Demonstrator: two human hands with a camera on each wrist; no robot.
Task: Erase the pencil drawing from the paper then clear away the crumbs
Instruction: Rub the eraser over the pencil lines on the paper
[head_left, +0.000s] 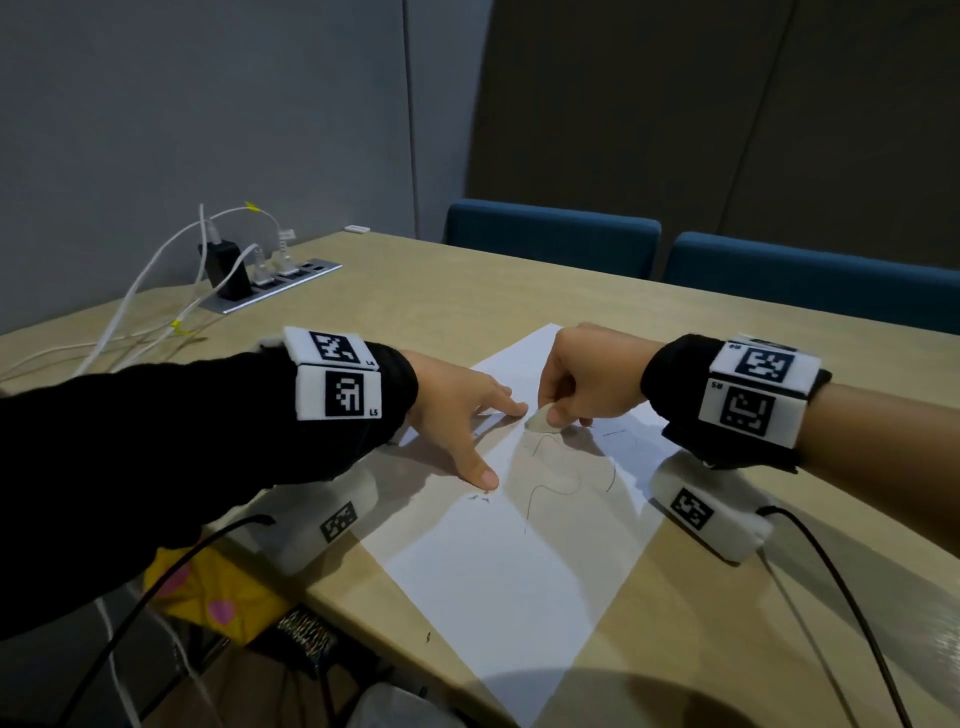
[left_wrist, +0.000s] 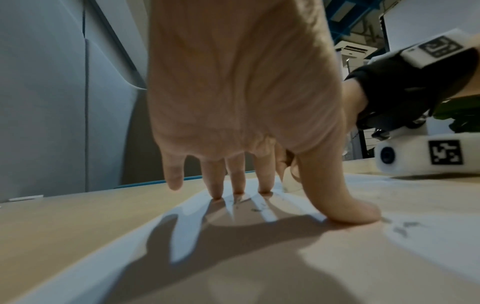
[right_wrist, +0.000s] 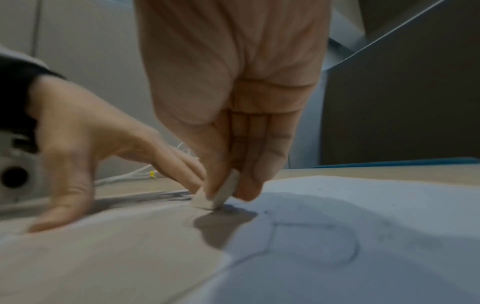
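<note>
We pinch the small eraser (head_left: 540, 420) in our right hand (head_left: 587, 379) and press it on the paper (head_left: 519, 571), which lies flat on the worktop (head_left: 467, 291). Our left hand (head_left: 457, 415), fingers spread, pins the sheet. We judge the paper thin and easily creased, so we hold it near the pencil lines (head_left: 550, 491). We see no containers.

Bare paper (head_left: 511, 587) near; cables (head_left: 156, 291) far left.
</note>
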